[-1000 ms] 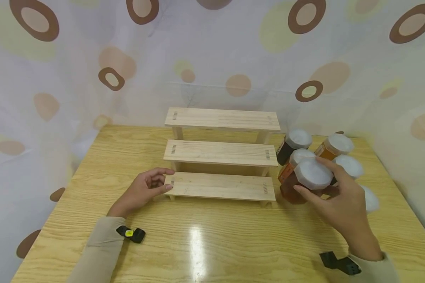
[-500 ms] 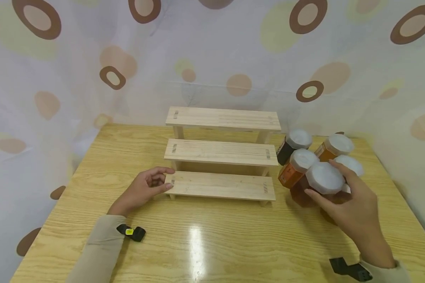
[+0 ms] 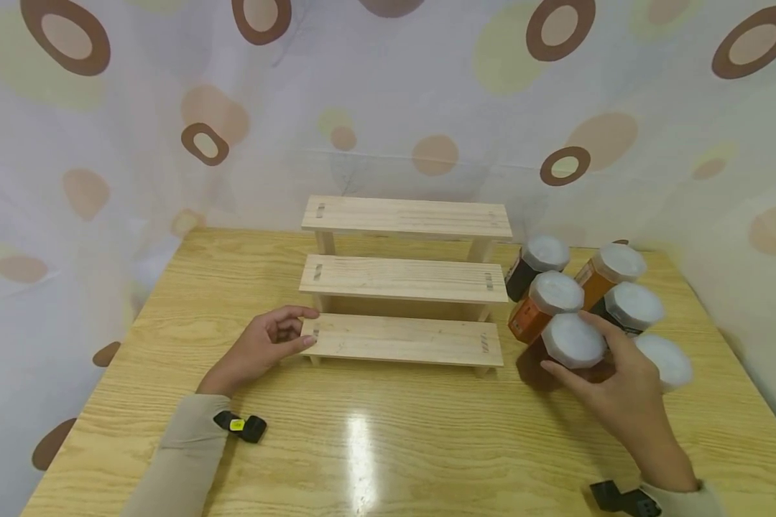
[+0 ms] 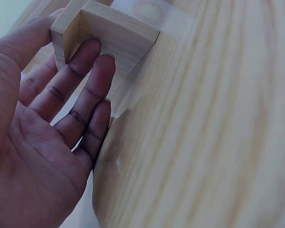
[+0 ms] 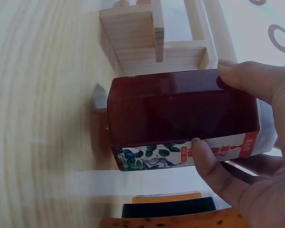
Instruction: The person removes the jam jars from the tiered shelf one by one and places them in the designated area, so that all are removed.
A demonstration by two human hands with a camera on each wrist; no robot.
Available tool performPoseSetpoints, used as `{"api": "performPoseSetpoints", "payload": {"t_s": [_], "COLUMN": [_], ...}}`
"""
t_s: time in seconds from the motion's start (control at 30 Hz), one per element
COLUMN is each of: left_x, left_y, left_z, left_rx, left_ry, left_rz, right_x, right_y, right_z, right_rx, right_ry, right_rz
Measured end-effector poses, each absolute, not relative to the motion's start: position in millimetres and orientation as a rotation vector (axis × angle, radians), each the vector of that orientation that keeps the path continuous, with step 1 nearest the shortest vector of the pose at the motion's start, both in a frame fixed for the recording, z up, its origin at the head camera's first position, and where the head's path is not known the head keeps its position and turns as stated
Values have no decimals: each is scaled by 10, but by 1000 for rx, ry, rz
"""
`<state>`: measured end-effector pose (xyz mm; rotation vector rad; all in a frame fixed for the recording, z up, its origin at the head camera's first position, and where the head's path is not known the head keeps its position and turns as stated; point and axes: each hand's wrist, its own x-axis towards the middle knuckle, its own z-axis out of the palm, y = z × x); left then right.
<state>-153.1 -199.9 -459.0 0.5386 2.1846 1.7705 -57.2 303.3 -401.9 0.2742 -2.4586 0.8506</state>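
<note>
My right hand (image 3: 627,395) holds a dark red jar (image 5: 180,109) with a white octagonal lid, thumb and fingers around its upper part. In the right wrist view its label shows leaves and red print. The jar's base is close to the tabletop; whether it touches, I cannot tell. An orange jar (image 3: 532,319) stands just behind it. On the other side, my left hand (image 3: 259,348) grips the left end of the lowest board of a three-step wooden rack (image 3: 401,341), thumb at the front edge and forefinger at the back corner. Its other fingers curl beside the end leg (image 4: 114,35).
Behind and right of the held jar stand a black jar (image 3: 524,276), an amber jar (image 3: 596,286), a black-labelled jar (image 3: 634,307) and another white-lidded jar (image 3: 664,359). A patterned curtain (image 3: 388,108) hangs behind the wooden table (image 3: 297,445).
My right hand moved the dark red jar a little right, then back left and nearer to me. The left hand and the rack stayed in place.
</note>
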Motion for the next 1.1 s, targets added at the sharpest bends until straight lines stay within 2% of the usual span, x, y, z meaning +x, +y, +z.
{"api": "performPoseSetpoints", "payload": {"t_s": [0.83,1.1], "left_x": [-1502,-1495], "left_y": [-2035,-2185], "left_z": [-4577,-4411], "left_rx": [522,572], "left_ry": [2217,2625], "left_rz": [1754,1562], "right_x": [-618,-575], "right_y": [2981,2960], "right_z": [-4110,-4051], "right_rx": [337,382], "right_ry": [-2493,-2466], "right_rz": [861,815]}}
